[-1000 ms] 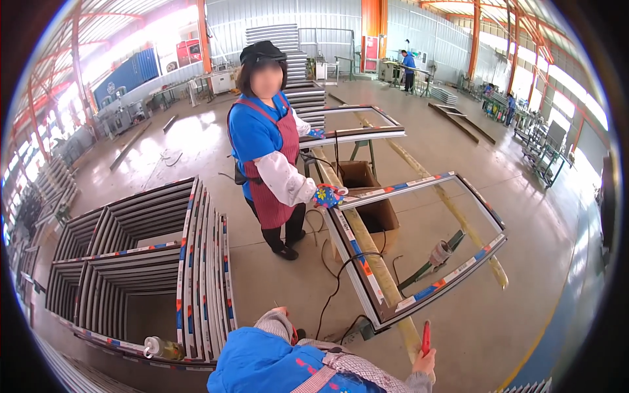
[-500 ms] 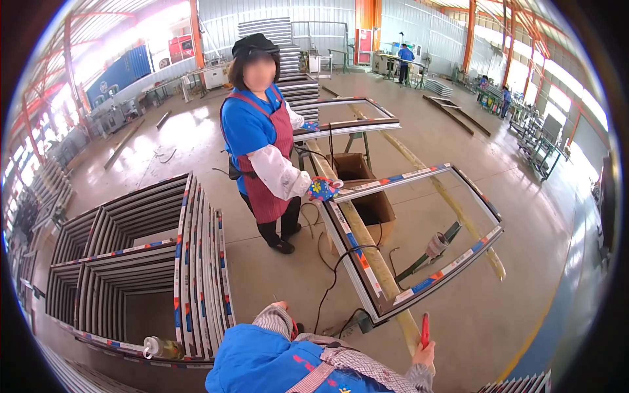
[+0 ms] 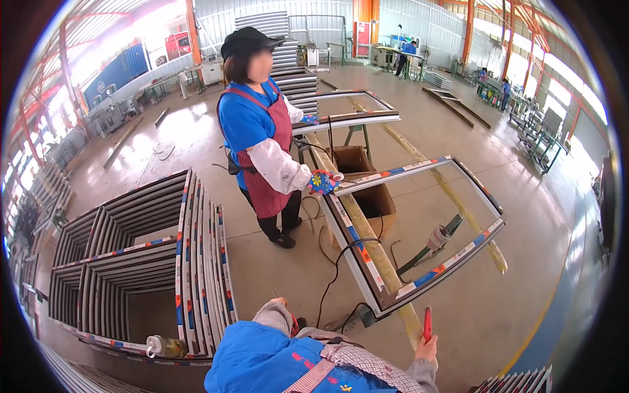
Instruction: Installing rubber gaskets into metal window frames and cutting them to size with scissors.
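My right hand (image 3: pixel 426 352) is closed around a slim red tool (image 3: pixel 428 324) that points upward, beside the near corner of a rectangular window frame (image 3: pixel 429 280). The tool's exact kind does not show. My left hand (image 3: pixel 280 302) is at my left side, mostly hidden by my sleeve, and its fingers are too small to read. The frame lies flat on yellowish padded rails (image 3: pixel 409 324). At its far left corner a co-worker's flower-patterned gloved hand (image 3: pixel 322 183) holds a small red-and-white object (image 3: pixel 336 176).
A co-worker (image 3: pixel 262 131) stands left of the frame. Another window frame (image 3: pixel 354 116) lies beyond, above a cardboard box (image 3: pixel 380 206). A black cable (image 3: pixel 335 268) runs over the near frame's edge. Stacked frames (image 3: pixel 196 275) stand at left, with a bottle (image 3: pixel 165 347) on their edge.
The co-worker's head has turned and dipped toward the frames. The whole view has shifted slightly. My right hand still holds the red tool in nearly the same place.
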Available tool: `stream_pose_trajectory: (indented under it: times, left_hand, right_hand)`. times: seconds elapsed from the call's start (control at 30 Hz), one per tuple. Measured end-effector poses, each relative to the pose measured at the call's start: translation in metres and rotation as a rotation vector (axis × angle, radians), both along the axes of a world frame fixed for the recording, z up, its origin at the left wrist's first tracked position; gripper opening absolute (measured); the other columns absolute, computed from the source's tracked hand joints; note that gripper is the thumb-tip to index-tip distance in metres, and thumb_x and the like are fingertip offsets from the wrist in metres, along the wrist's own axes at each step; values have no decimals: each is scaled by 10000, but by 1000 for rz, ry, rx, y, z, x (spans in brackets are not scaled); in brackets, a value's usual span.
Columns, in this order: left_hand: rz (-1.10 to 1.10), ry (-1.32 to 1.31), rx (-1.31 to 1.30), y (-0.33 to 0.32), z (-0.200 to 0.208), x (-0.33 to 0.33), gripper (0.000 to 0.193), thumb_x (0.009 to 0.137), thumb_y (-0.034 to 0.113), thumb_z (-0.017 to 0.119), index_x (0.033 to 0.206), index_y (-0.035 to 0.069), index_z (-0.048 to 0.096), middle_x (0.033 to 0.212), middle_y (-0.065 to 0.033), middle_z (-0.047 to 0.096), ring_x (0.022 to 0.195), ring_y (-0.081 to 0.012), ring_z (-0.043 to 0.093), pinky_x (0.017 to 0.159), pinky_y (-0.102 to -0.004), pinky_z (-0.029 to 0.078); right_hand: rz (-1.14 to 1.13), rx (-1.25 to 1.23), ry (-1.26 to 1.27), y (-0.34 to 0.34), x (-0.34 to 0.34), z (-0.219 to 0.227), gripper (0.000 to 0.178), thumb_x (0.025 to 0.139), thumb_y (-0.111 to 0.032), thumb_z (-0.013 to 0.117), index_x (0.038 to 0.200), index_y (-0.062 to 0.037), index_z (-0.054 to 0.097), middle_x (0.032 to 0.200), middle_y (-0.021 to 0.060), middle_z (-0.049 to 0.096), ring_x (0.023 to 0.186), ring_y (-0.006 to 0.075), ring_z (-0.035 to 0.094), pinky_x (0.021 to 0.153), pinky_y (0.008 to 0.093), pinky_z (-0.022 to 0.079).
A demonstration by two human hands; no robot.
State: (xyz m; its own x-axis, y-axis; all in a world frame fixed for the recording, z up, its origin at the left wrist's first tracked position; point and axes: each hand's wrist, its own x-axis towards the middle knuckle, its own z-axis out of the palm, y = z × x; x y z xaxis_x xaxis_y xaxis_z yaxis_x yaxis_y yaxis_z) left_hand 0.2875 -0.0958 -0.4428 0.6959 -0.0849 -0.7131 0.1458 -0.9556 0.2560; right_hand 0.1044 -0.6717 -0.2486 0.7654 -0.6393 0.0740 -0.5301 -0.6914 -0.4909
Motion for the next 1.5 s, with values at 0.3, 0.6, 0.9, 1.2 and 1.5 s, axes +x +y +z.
stream_pose_trajectory:
  times: [0.3,0.6,0.9,1.2,1.5]
  left_hand:
    - [10,-7,-78,40,-48,0,515,615,300,749,1089,143,618,1002,-39,659,891,-166,613,736,-335,481]
    - [184,117,-86,3,-36,0,581,536,240,794,1076,136,609,954,-7,644,856,-135,570,715,-343,476]
    - [1537,51,-498,0,-45,10,197,788,174,568,888,31,659,753,-66,653,733,-155,631,630,-354,485]
    - [155,-818,-268,0,-53,-33,219,788,222,597,992,188,670,926,26,672,908,-107,612,770,-289,474]
    - [822,-188,-446,0,-58,-11,106,823,-45,519,857,-102,603,753,-173,626,597,-219,626,481,-304,512]
  right_hand:
    - [61,48,17,1,8,-2,271,814,-226,558,963,-52,414,854,219,568,810,424,553,692,490,432]
    - [-4,-9,-12,-2,-9,-5,238,807,-200,569,905,-36,427,815,209,555,801,407,549,693,475,431]
    - [-30,-13,64,6,-5,14,234,820,-210,559,933,-45,437,849,212,569,816,401,551,700,487,426]
    - [-55,-45,61,0,-5,-1,255,825,-221,544,992,-66,431,884,204,577,844,401,553,722,486,424]
    - [-62,-20,26,-4,-10,-8,246,829,-226,540,964,-61,419,887,207,578,843,406,550,719,488,423]
